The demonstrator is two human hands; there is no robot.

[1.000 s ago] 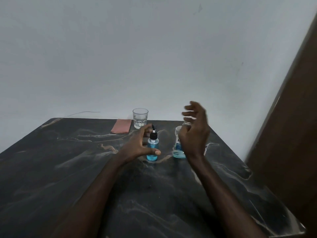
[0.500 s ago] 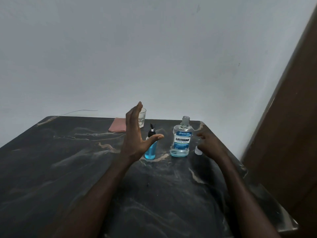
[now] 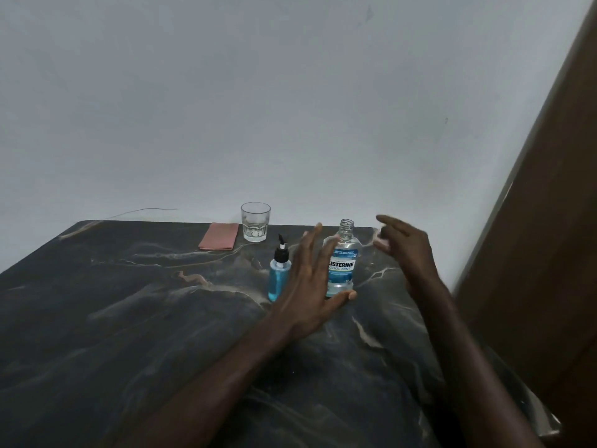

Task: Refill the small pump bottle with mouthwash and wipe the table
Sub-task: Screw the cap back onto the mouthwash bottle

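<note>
While left hand [image 3: 310, 286] spreads open before uncapped mouthwash bottle [image 3: 343, 265], pump bottle [image 3: 279, 281] just beside, right hand [image 3: 405, 248] blurred, grip unclear

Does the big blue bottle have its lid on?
No, the mouthwash bottle has a bare, open threaded neck with no cap on it.

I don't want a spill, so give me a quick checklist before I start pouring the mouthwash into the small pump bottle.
1. Mouthwash bottle uncapped: ok, neck open.
2. Small pump bottle opened: not ok, pump head on.
3. Both bottles upright: ok.
4. Left hand free: ok, fingers straight.
5. Right hand empty: cannot tell, blurred.
6. Wiping cloth ready: ok, folded beside the glass.
</note>
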